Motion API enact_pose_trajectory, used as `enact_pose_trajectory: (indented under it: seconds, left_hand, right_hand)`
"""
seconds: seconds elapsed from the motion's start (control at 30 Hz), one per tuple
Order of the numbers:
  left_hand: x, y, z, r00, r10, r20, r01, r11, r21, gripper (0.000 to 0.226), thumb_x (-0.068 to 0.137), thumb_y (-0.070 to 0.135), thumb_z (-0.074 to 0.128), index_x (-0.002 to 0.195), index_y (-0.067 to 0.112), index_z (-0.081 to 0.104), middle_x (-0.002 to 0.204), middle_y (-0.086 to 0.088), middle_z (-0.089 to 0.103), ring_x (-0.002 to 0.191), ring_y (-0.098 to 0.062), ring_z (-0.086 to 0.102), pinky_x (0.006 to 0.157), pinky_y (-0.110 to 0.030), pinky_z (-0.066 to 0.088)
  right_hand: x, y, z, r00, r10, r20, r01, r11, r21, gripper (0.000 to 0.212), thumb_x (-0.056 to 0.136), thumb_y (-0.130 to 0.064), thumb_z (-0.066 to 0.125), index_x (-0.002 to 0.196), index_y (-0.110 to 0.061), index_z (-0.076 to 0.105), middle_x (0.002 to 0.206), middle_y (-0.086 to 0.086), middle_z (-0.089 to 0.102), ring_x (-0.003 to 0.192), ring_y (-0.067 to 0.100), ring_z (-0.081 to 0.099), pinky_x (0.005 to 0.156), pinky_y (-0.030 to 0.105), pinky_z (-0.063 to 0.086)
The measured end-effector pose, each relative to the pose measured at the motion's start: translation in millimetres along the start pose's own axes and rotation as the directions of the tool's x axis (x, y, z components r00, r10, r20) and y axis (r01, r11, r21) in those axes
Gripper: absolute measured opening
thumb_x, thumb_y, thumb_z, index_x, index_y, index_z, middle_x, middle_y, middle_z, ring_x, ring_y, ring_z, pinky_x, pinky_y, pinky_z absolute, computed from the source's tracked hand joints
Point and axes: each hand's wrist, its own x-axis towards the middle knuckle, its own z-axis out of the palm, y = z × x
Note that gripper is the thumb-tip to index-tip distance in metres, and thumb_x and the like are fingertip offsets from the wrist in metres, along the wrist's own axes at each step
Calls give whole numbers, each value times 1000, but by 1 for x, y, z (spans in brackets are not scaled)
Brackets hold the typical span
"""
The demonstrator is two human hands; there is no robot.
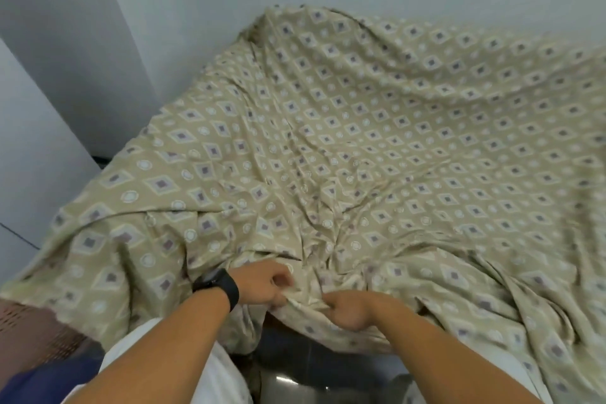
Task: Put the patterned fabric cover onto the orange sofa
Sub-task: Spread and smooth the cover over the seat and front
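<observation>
Fabric cover [377, 128] drapes the whole sofa, hiding it. At six o'clock we see the left hand [265, 284] and right hand [349, 310] each pinching its bunched front edge, nearly touching.

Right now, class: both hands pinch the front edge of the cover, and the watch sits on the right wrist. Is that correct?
One slip: the head view shows the watch on the left wrist. Both the left hand and the right hand do pinch the cover at its front edge.
</observation>
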Motion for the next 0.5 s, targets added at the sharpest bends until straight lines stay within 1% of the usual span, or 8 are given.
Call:
enact_pose_trajectory:
  seconds: [0.07,0.1,0.13,0.2,0.27,0.3,0.43,0.5]
  left_hand:
    - [3,-3,-2,993,17,-117,-16,1000,3,49,88,39,72,133,31,56,127,5,48,112,-14,50,95,-27,42]
    - [6,-5,-3,982,10,-188,-5,1000,28,55,87,44,71,138,32,51,132,3,44,119,-18,46,99,-30,42]
    - [8,-5,-4,968,-10,-253,29,997,71,63,86,46,70,142,33,45,138,2,38,128,-22,40,103,-33,40]
    - [15,-7,-4,938,-82,-337,144,976,165,82,84,45,70,153,33,28,153,-3,22,142,-30,24,113,-40,32]
    - [23,-8,-3,922,-160,-352,252,939,233,95,82,41,72,157,35,13,161,-4,10,148,-33,13,118,-47,23]
    - [26,-9,-1,919,-187,-346,285,924,256,96,83,39,71,157,35,11,162,-5,11,148,-34,14,118,-49,22]
    - [34,-19,-3,928,-262,-267,337,894,295,50,92,34,61,136,23,42,131,-8,55,113,-32,57,92,-42,48]
    - [34,-26,0,928,-322,-188,366,883,294,32,97,27,56,128,18,54,123,-9,62,102,-30,62,81,-36,50]
  right_hand:
    - [-4,-3,0,971,39,238,-66,992,106,23,99,-44,51,111,-28,61,106,1,60,83,23,58,74,35,46]
    - [-4,-2,0,964,27,263,-76,981,178,20,96,-46,56,103,-28,61,96,0,57,74,19,53,69,34,44]
    - [-2,-1,-1,984,-5,178,-40,967,250,21,95,-45,58,107,-29,62,99,-1,60,79,17,55,75,34,47]
    - [5,5,-11,973,10,-231,63,949,309,37,95,-40,57,131,-31,57,124,-4,62,106,16,59,96,36,48]
    - [12,14,-27,820,79,-566,69,970,234,51,96,-37,56,145,-29,44,138,-1,53,123,22,53,101,39,47]
    - [16,20,-32,774,87,-627,9,989,147,57,95,-40,56,149,-29,39,142,0,49,127,25,49,101,41,46]
    - [29,30,-21,886,158,-436,-222,970,-98,71,87,-54,61,147,-28,34,138,2,47,125,29,49,98,47,47]
    - [41,26,-9,874,126,-470,-256,940,-224,54,92,-45,58,138,-22,42,131,4,51,119,29,51,95,45,47]
